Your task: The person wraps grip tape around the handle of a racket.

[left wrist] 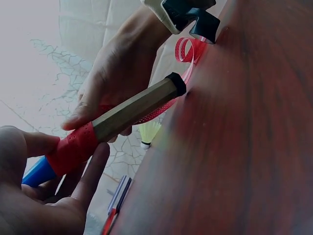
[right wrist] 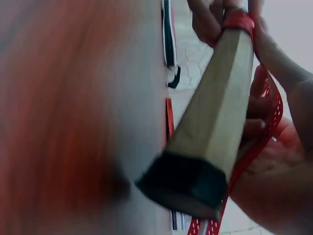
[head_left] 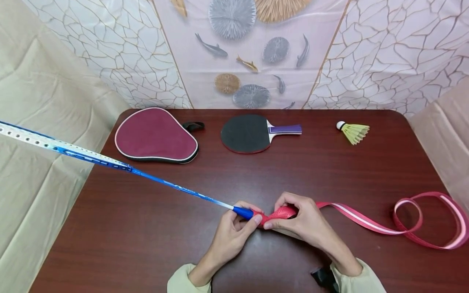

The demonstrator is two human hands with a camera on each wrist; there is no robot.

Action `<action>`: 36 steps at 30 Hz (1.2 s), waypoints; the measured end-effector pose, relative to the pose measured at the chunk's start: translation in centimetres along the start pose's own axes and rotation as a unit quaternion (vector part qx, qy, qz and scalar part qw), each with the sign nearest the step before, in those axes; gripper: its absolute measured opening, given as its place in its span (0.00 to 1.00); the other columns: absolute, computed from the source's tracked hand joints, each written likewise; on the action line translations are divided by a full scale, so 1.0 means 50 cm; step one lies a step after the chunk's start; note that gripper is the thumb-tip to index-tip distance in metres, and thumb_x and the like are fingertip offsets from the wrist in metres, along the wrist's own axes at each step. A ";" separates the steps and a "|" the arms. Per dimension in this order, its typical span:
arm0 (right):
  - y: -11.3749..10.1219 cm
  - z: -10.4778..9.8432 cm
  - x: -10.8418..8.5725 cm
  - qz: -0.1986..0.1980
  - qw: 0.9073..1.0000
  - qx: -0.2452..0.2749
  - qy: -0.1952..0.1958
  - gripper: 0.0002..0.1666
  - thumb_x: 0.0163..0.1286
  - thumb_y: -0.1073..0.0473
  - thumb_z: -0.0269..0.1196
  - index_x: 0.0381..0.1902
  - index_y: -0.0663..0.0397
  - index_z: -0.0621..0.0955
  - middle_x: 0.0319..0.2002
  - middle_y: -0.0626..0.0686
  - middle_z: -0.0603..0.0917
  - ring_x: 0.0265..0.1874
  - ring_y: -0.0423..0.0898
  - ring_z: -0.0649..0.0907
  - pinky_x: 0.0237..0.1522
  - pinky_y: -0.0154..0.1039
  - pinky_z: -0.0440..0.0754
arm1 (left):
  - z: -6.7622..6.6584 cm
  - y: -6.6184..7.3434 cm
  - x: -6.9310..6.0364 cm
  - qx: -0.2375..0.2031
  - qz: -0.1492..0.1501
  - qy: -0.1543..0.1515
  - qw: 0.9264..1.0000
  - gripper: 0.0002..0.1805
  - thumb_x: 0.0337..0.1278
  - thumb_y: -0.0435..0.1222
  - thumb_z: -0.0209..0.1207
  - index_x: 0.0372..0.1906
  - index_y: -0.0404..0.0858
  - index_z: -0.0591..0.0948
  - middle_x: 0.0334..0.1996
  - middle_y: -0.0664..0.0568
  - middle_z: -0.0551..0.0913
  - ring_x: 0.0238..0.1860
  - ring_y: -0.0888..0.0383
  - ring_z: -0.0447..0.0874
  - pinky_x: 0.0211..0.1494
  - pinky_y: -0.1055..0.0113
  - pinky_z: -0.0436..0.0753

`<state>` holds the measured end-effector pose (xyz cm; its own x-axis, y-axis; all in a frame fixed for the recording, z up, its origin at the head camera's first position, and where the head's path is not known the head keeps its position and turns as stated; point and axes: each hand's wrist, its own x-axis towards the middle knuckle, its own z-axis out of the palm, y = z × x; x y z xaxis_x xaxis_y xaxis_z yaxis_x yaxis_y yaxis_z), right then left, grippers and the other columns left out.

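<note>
A blue and white badminton racket (head_left: 172, 185) slants across the head view, its head running out at the left edge. My left hand (head_left: 229, 236) grips it where the blue cone meets the handle, thumb on red wrapping. Perforated red grip tape (head_left: 360, 221) with a pale stripe covers the handle's upper end. My right hand (head_left: 307, 217) pinches this tape close to the left thumb; its loose length trails right and loops on the table. In the left wrist view, the lower handle (left wrist: 134, 108) is bare wood. A black end cap (right wrist: 186, 183) shows large in the right wrist view.
Along the table's (head_left: 146, 244) back lie a maroon paddle case (head_left: 154, 134), a black table tennis paddle (head_left: 245, 134) with a purple handle, and a yellow shuttlecock (head_left: 355, 132). A black object (head_left: 325, 278) is beside my right sleeve. Patterned cloth hangs behind.
</note>
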<state>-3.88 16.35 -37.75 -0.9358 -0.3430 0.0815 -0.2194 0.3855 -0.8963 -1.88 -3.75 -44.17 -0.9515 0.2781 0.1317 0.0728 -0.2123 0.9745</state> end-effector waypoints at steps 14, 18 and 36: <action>0.070 0.003 0.004 -0.055 0.998 -0.015 -0.002 0.11 0.57 0.48 0.74 0.31 0.35 0.80 0.27 0.41 0.76 0.27 0.40 0.75 0.25 0.34 0.72 | 0.000 0.006 0.007 0.004 -0.026 -0.026 0.999 0.11 0.66 0.30 0.59 0.50 0.32 0.75 0.44 0.43 0.80 0.43 0.55 0.82 0.49 0.64 0.83; 0.069 0.006 0.004 -0.050 0.998 -0.020 0.010 0.12 0.57 0.51 0.75 0.31 0.36 0.80 0.27 0.42 0.76 0.25 0.41 0.75 0.23 0.33 0.71 | 0.003 0.006 0.006 -0.009 -0.018 -0.028 0.999 0.14 0.66 0.30 0.59 0.52 0.31 0.72 0.45 0.42 0.79 0.45 0.55 0.81 0.49 0.65 0.83; 0.078 0.021 0.004 -0.008 0.998 0.021 -0.066 0.09 0.65 0.52 0.69 0.43 0.36 0.83 0.37 0.40 0.84 0.37 0.42 0.81 0.38 0.35 0.78 | -0.001 -0.005 0.000 -0.017 0.037 -0.007 0.999 0.14 0.60 0.25 0.62 0.49 0.31 0.73 0.46 0.36 0.78 0.45 0.53 0.81 0.48 0.67 0.82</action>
<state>-4.61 16.88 -41.69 -0.8875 -0.4590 0.0403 -0.2196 0.3445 -0.9128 -1.94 -3.74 -44.42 -0.9395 0.2735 0.2064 0.1328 -0.2646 0.9552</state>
